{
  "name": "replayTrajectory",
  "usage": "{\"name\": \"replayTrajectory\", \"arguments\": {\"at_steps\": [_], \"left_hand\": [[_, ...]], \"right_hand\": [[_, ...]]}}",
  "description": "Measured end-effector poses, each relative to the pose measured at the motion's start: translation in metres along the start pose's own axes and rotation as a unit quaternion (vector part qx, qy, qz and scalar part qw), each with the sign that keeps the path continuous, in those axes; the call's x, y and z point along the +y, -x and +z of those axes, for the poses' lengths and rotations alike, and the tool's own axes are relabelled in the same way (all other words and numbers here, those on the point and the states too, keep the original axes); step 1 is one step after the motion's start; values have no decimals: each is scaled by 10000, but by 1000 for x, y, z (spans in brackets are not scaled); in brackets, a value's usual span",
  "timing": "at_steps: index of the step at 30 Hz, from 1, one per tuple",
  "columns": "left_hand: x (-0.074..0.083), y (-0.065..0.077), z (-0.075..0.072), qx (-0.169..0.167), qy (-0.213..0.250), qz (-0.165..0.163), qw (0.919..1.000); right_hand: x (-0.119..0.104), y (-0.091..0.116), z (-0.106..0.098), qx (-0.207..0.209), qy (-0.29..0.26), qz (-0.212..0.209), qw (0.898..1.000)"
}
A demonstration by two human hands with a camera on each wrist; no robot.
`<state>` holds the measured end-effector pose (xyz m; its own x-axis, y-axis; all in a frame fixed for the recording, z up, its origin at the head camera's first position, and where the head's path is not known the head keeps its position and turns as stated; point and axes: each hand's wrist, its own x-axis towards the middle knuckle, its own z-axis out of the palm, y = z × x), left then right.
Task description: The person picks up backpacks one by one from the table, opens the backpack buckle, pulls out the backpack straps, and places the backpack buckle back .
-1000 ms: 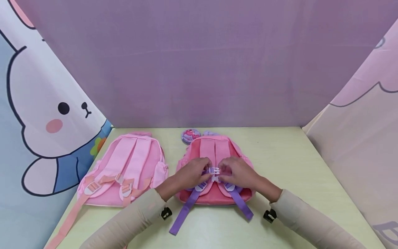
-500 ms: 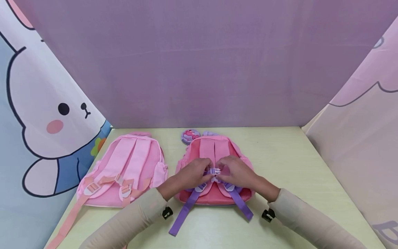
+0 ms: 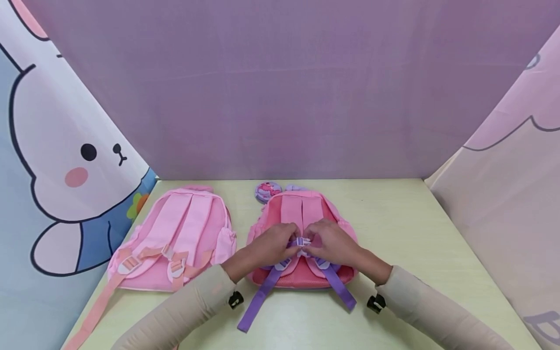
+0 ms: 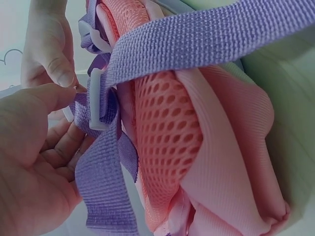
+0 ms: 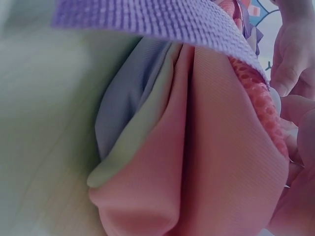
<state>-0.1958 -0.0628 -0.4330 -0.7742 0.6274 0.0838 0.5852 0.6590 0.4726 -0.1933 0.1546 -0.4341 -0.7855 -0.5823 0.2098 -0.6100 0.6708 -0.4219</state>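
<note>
Pinching the white buckle (image 3: 302, 241) from either end, my left hand (image 3: 275, 241) and right hand (image 3: 333, 239) are both narrow, thumbs and fingertips curved in on it; whether its halves are fully joined, I cannot tell. It sits over the middle of the coral-pink backpack (image 3: 302, 279), which lies with its strap side up on the smooth, pale table (image 3: 393, 233). Close to my left wrist, the mesh panel (image 4: 170, 128) is pitted with oval holes, and the purple strap (image 4: 197, 42) is coarse, flat webbing near a hard plastic slider (image 4: 96, 101). The side fabric (image 5: 226, 147) near my right wrist is finely ribbed and softly folded. To my left lies a paler pink backpack (image 3: 177, 228) with peach webbing. The round charm (image 3: 268, 192) bears a print too small to make out; a purple mark (image 3: 542, 323) on the right-hand cloth (image 3: 503, 218) is cut off and unreadable.
</note>
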Motion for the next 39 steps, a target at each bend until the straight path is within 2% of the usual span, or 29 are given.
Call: {"name": "replayTrajectory", "arguments": {"at_steps": [6, 12, 18, 24, 39], "left_hand": [[-2, 2, -1, -91, 30, -190, 9998], [-6, 2, -5, -347, 243, -367, 9984], [-11, 2, -8, -633, 517, -270, 9963], [-16, 1, -8, -637, 810, -174, 9945], [-22, -3, -5, -508, 1309, -325, 9896]], "right_hand": [[1, 1, 0, -14, -1, 12, 10000], [2, 1, 0, 22, -8, -30, 10000], [3, 2, 1, 14, -39, -73, 10000], [3, 3, 0, -26, -39, -72, 10000], [4, 5, 4, -30, -250, -56, 9997]]}}
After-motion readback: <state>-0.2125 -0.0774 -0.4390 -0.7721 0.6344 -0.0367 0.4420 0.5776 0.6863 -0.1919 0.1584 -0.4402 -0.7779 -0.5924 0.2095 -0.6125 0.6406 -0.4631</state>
